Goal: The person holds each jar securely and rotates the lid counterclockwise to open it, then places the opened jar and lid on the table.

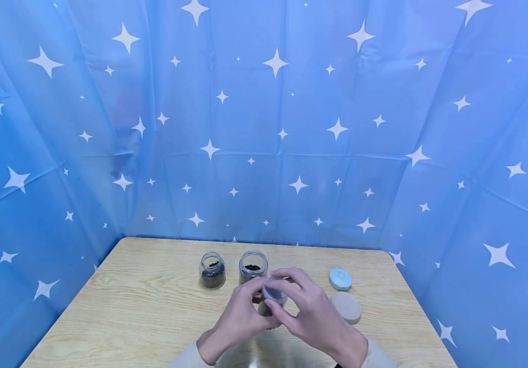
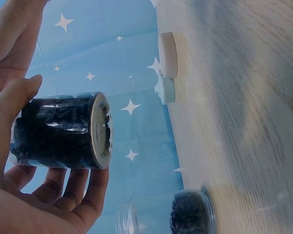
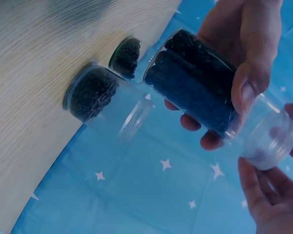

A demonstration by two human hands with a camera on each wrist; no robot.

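Observation:
A clear jar [image 2: 56, 131] filled with dark beans or seeds is held off the table in my left hand [image 1: 243, 312]. The left fingers and thumb curl round its side, as the left wrist view shows. My right hand [image 1: 316, 312] pinches the jar's clear, ridged top [image 3: 269, 144] between thumb and fingers; whether that top is a separate lid or the rim, I cannot tell. Just behind the hands stands a larger uncovered jar [image 1: 253, 261], part full of the same dark pieces. To its left is a smaller uncovered jar [image 1: 212, 271] with similar contents.
On the right of the wooden table [image 1: 144, 306] lie a light blue lid [image 1: 340, 279] and a pale pinkish lid [image 1: 346, 307], close together beside the right hand. A blue curtain [image 1: 255, 122] with white stars hangs round the table's back and sides.

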